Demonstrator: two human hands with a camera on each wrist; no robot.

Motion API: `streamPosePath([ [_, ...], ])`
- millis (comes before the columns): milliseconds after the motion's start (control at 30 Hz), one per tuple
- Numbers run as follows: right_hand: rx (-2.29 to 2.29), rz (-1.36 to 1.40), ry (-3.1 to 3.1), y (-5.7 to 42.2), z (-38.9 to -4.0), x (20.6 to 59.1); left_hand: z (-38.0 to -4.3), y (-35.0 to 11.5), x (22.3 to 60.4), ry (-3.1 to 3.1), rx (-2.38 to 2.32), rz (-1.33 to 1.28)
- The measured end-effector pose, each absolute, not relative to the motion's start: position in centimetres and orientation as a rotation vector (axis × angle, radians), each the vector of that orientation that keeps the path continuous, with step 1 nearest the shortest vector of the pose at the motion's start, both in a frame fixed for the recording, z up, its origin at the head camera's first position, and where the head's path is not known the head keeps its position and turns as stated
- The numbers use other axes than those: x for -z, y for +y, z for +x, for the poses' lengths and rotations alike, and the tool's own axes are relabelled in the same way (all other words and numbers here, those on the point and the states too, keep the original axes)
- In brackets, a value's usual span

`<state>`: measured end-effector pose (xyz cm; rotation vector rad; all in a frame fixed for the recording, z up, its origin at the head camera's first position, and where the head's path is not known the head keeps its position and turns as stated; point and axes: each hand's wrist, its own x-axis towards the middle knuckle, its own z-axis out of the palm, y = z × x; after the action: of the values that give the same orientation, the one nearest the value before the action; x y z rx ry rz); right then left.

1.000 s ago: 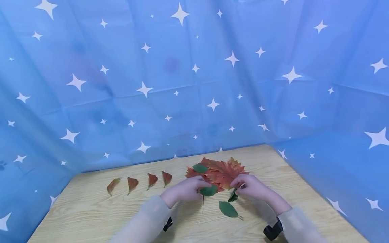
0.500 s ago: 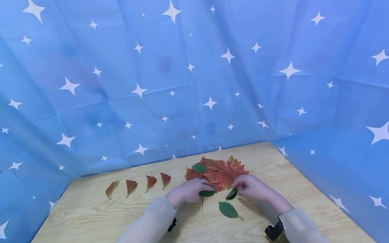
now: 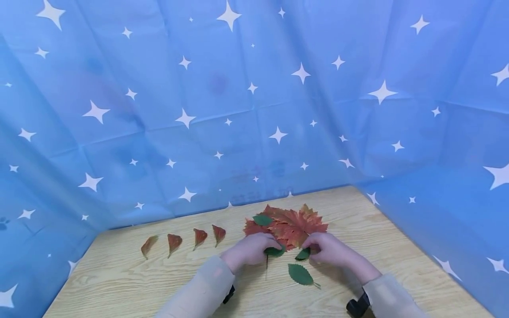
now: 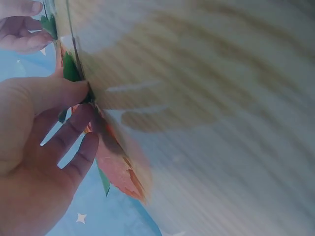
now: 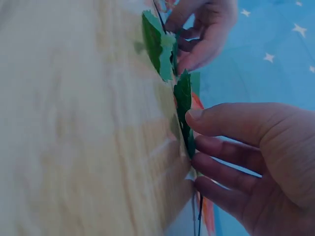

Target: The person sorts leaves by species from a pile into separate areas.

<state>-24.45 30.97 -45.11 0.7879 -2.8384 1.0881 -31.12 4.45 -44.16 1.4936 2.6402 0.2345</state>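
Observation:
My left hand point(image 3: 252, 249) pinches a green leaf point(image 3: 275, 251) with a thin dark stem, low at the near edge of a pile of red-orange maple leaves point(image 3: 294, 225). To its right, my right hand point(image 3: 328, 248) holds another green leaf point(image 3: 303, 254) between thumb and fingers; the right wrist view shows this serrated leaf point(image 5: 183, 108) standing on edge under the thumb. A loose green leaf point(image 3: 301, 274) lies on the wood tabletop, nearer than both hands. One more green leaf point(image 3: 262, 220) rests on the pile's left part.
Several small reddish-brown leaves point(image 3: 174, 243) lie spaced in a row on the left of the wooden table point(image 3: 115, 282). A blue curtain with white stars point(image 3: 222, 145) hangs behind the table and along its sides.
The leaf in my right hand has turned from a steep slant to lying flatter, and that hand has moved slightly left. My left fingers have shifted a little further over their leaf.

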Motion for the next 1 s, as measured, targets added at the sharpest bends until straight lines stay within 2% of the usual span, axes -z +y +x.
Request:
streamPosePath([
  [167,-1.009,0.815,-2.860,30.8,-24.4,45.5,-30.9,4.8,44.2,2.685,-0.258,1.540],
  [733,-0.825,0.774,-2.786,30.9,-24.7,45.6,-31.0,5.6,44.5,2.835,-0.384,1.442],
  [1000,-1.068,0.683,-2.820,30.8,-24.6,45.5,-31.2,5.2,44.0,2.715,-0.549,1.440],
])
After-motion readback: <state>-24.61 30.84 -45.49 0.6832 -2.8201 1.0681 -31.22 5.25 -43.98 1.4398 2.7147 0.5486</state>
